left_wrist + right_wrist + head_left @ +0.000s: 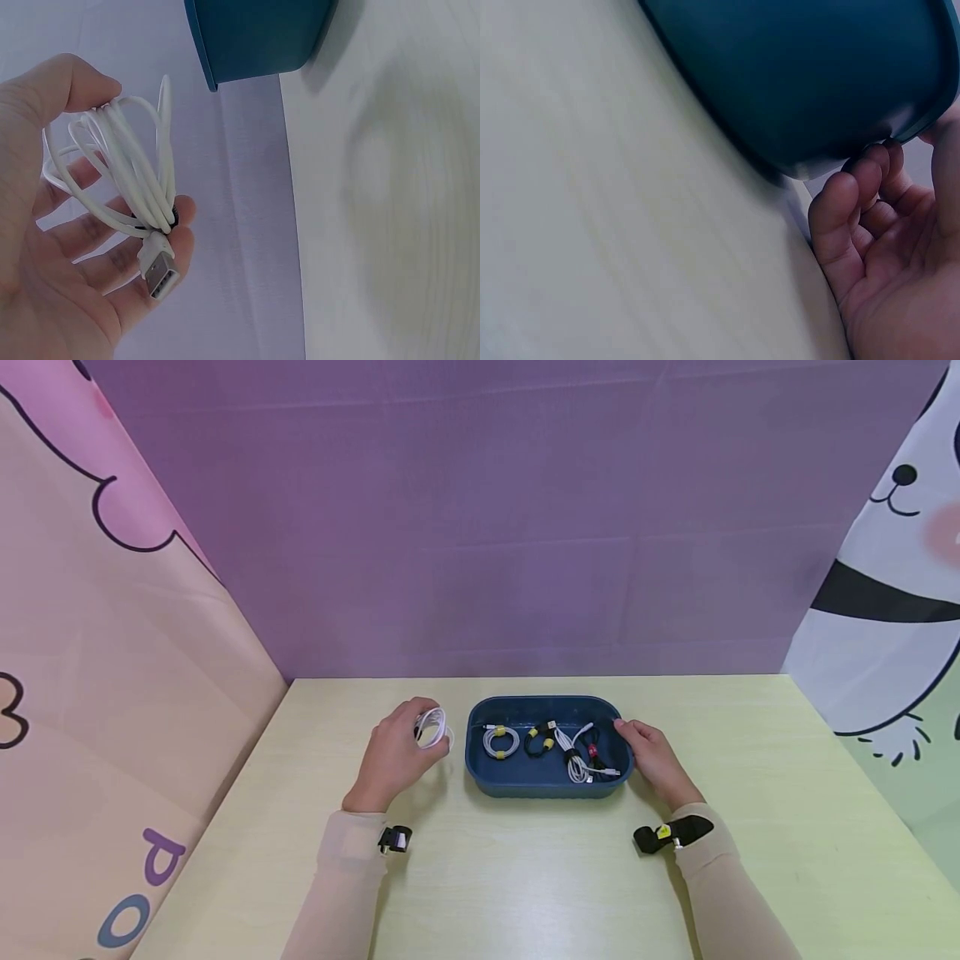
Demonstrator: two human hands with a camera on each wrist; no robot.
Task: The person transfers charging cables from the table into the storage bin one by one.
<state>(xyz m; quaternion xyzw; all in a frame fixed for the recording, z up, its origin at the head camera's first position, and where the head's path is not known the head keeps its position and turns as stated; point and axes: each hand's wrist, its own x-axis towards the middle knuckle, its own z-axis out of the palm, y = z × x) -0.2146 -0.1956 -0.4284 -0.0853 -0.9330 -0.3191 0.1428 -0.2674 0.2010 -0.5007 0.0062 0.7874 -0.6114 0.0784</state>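
A coiled white USB cable (433,727) is held above the table by my left hand (392,758), to the left of a dark blue bin. In the left wrist view, the thumb and fingers pinch the white loops (131,169), and a metal USB plug (162,276) hangs at the lower end. My right hand (662,763) grips the right end of the blue bin (540,791), thumb at the rim and fingers curled against the outer wall (802,97). Inside the bin lie a white coiled cable (512,745) with yellow ties, a black cable (532,748) and another white cable (577,768).
A black cable with a red tie (593,750) lies at the bin's right side. The pale wooden table (517,877) ends at a purple backdrop (465,527). Printed cloth panels (97,693) stand along both sides.
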